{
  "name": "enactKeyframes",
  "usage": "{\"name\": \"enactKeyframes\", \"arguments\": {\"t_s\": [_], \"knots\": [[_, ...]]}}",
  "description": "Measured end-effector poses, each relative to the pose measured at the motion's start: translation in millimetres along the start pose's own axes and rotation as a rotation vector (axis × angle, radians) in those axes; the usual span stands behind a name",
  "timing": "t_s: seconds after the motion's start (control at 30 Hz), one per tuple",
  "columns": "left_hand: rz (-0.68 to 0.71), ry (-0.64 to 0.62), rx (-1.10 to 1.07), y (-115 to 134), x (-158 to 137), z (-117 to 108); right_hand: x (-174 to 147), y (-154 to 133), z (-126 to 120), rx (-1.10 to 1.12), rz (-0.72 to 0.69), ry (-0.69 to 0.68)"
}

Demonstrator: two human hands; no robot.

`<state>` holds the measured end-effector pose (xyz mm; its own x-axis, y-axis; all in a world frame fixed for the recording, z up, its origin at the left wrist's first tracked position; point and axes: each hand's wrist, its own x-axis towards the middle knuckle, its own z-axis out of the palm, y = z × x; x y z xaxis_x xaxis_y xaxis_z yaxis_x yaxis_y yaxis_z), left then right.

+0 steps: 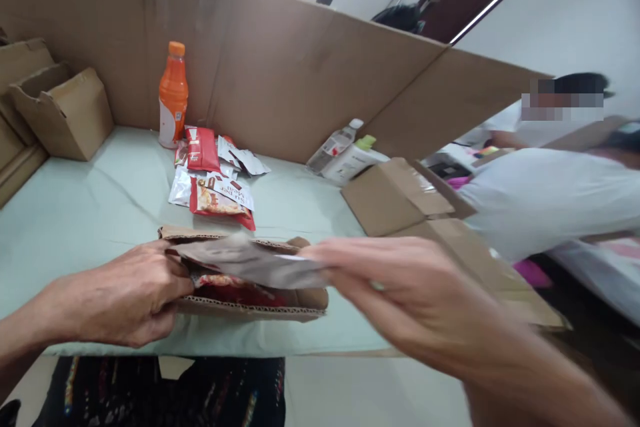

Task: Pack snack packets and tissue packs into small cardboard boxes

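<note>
A small open cardboard box (250, 311) lies near the front edge of the pale green surface, with a red food packet (235, 290) inside it. My left hand (135, 293) is closed on the box's left end, its fingertips partly over the rim. Blurred by motion, my right hand (400, 293) pinches the right end of a grey-brown flat packet (260, 263) held across the box's opening. The packet's far end comes close to my left fingers; whether they touch it I cannot tell. Behind the box is a pile of food packets (220, 200), red and white.
An orange drink bottle (173, 100) stands at the back by a tall cardboard partition (280, 73). A clear bottle (334, 147) and a white bottle (350, 163) lean behind cardboard boxes (395, 193) on the right. Another box (80, 113) stands left. People in white (550, 193) are beyond, right.
</note>
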<state>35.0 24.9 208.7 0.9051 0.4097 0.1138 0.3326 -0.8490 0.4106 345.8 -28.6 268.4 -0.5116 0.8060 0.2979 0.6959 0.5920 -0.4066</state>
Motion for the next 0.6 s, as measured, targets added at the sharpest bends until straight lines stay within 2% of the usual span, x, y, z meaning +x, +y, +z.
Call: {"name": "enactKeyframes", "arguments": {"t_s": [0.1, 0.17, 0.3, 0.5, 0.6], "knots": [[-0.018, -0.042, 0.001, 0.6, 0.1, -0.1, 18.4, 1.9, 25.7, -0.207, 0.133, -0.218], [-0.013, -0.027, 0.023, 2.9, -0.8, -0.3, 31.3, 3.7, 41.4, -0.324, 0.242, -0.363], [-0.053, 0.083, 0.012, 9.3, -4.1, 3.1, 49.8, 6.8, 61.4, -0.313, 0.323, -0.621], [-0.049, 0.239, 0.009, 12.1, -4.6, 14.7, 58.0, 15.9, 72.6, -0.157, 0.237, -0.734], [-0.064, 0.148, -0.039, 6.7, -3.1, 14.7, 57.1, 16.5, 73.3, -0.094, 0.195, -0.778]]}}
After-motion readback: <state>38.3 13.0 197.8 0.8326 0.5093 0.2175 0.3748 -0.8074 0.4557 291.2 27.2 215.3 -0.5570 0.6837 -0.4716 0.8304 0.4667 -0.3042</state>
